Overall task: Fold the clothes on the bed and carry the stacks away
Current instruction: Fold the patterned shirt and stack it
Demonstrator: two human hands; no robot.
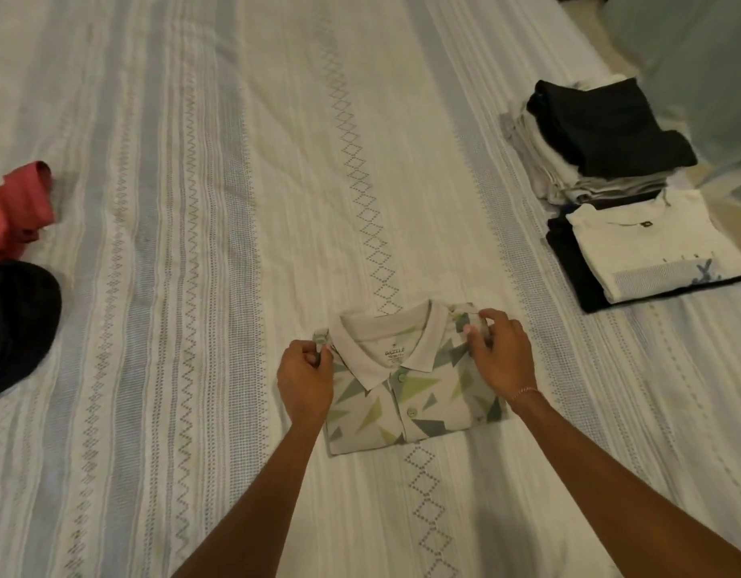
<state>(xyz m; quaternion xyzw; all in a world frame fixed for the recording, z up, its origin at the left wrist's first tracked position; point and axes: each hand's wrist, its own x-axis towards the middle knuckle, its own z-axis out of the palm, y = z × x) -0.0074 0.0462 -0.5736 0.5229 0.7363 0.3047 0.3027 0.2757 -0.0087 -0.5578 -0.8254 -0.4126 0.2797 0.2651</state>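
Note:
A folded polo shirt (pixel 406 394) with a pale collar and green and grey triangles lies collar-up on the bed in front of me. My left hand (pixel 304 377) pinches its upper left shoulder corner. At the upper right shoulder corner, my right hand (pixel 500 356) pinches the cloth with fingers curled. Two stacks of folded clothes sit at the right: a near stack (pixel 652 252) topped by a white printed T-shirt, and a far stack (pixel 602 135) topped by dark garments.
The white and pale-blue patterned bedspread (pixel 218 202) covers the whole bed. A crumpled red garment (pixel 16 210) and a black garment (pixel 18 323) lie unfolded at the left edge. A pale green pillow or cushion (pixel 702 64) stands behind the far stack.

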